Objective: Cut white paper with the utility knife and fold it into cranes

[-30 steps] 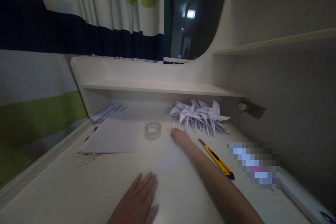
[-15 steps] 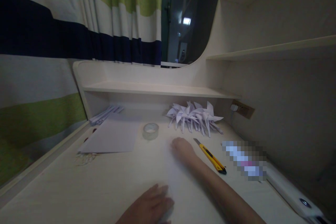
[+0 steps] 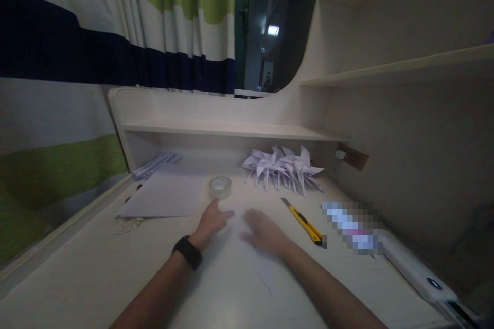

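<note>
My left hand (image 3: 213,222), with a dark band on the wrist, is stretched forward just in front of a roll of clear tape (image 3: 219,194). Its thumb and forefinger are apart, and nothing shows in its grip. Opposite it, my right hand (image 3: 266,230) is slightly blurred, fingers spread over a white sheet of paper (image 3: 260,263). The paper hardly stands out from the pale desk, so most of its outline is unclear. To the right of that hand lies a yellow utility knife (image 3: 304,222) with its blade showing.
Several white paper pinwheels (image 3: 283,167) are bunched at the back of the desk. A stack of white paper (image 3: 164,193) lies at left, with rolled paper sticks (image 3: 154,165) behind it. At right are a blurred-out item (image 3: 351,229) and a long white device (image 3: 417,272).
My left hand has moved forward from the near edge toward the tape roll. My right hand has come slightly nearer, its fingers now spread. The view has shifted a little.
</note>
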Motion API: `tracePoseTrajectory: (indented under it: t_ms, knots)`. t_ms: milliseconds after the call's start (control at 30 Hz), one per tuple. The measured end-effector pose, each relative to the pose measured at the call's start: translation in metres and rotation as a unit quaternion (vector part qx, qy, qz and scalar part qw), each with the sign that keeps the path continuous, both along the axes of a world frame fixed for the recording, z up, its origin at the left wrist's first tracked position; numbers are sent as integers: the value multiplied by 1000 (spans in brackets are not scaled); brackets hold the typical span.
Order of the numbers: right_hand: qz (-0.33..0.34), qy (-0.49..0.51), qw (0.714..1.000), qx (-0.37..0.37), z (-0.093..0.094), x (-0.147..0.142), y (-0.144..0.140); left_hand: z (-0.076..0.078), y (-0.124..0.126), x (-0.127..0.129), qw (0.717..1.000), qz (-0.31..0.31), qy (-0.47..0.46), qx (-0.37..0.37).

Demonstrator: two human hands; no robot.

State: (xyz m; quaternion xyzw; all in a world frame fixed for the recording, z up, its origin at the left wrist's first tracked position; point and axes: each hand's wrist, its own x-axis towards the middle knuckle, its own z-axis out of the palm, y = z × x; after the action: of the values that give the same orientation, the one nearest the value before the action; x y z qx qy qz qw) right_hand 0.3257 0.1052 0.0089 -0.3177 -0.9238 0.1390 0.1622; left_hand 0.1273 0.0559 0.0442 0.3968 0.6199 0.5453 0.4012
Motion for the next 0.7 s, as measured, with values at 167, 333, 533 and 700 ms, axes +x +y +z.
tracePoseTrajectory:
  t_ms: [167,333,533,700]
  knots:
    - [21,33,999,-12,-2,2,-1,-3,-6,-13,1000,-16,9,-9]
    - [-6,71,997,23,14,3,-2,-11,-6,-20,936,-73,333,86]
    - [-58,-52,996,39,34,14,-5,-24,-13,-8,851,-178,466,164]
    - [-94,-131,987,21,35,17,-3,-29,-17,-5,844,-154,485,168]
